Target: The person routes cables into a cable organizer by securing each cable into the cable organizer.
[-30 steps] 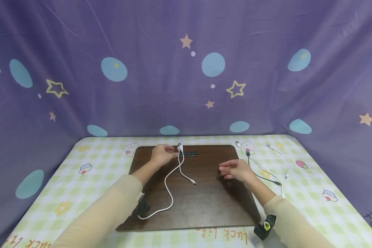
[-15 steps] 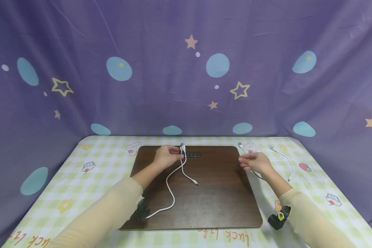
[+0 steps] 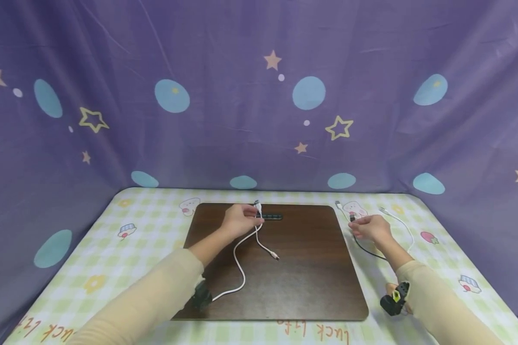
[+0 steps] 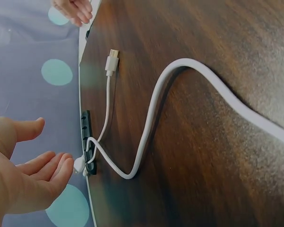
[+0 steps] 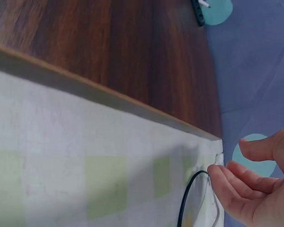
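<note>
My left hand (image 3: 240,220) is beside the left end of a dark slotted cable holder (image 3: 273,217) at the back of a brown board. Its thumb and fingers stand apart in the left wrist view, holding nothing. White cables (image 4: 146,127) pass through the holder's end, their connectors (image 3: 258,206) together behind it; one small plug (image 4: 112,61) lies on the board. My right hand (image 3: 373,229) is off the board's right edge, fingertips at the black cable (image 5: 183,203) near its dark plug (image 3: 352,217). Thumb and fingers are apart there; whether they touch the cable I cannot tell.
The brown wooden board (image 3: 302,287) lies on a checked tablecloth (image 3: 99,258). Right of it are a white cable plug (image 3: 338,204) and a further short white cable (image 3: 401,221). A purple curtain (image 3: 224,143) hangs behind the table.
My right hand has moved right, from above the board to the black cable beside it. The left hand stays by the holder, and the white cables keep their layout.
</note>
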The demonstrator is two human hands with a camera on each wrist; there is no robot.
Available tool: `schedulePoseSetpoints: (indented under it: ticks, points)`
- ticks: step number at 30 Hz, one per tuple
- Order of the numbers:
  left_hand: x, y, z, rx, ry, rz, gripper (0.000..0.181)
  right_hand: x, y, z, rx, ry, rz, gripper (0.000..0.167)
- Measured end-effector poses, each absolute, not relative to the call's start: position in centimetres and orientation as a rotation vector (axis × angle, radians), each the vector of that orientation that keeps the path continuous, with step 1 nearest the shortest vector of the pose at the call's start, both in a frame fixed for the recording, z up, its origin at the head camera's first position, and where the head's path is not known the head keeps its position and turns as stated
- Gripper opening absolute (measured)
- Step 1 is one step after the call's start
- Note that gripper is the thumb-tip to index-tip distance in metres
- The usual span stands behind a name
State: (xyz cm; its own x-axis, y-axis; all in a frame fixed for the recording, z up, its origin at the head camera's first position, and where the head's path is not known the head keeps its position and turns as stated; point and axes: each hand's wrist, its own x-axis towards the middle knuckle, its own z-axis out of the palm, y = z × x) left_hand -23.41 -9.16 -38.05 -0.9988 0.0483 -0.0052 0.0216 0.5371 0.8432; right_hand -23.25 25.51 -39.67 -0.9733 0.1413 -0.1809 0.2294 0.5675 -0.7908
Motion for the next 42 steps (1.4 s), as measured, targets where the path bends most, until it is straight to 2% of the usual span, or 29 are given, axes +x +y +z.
schedulePoseSetpoints:
  ticks: [15, 23, 37, 42]
  points:
    - [-23.1, -8.0, -38.3, 0.102, 2.699, 1.521, 0.037, -24.0, 26.0, -41.1, 0.328, 2.963, -1.061, 0.025]
    - [-22.7, -7.0, -38.2, 0.109, 2.657, 1.518, 0.038, -24.6, 26.2, -42.0, 0.388, 3.098, -0.924, 0.031]
    - [-22.7, -5.6, -38.5, 0.113, 2.654, 1.513, 0.036, -24.8, 26.0, -41.0, 0.477, 2.850, -1.156, 0.026]
    - [-22.8, -5.1, -38.7, 0.103, 2.645, 1.518, 0.036, -25.3, 26.0, -40.7, 0.499, 2.664, -1.367, 0.036]
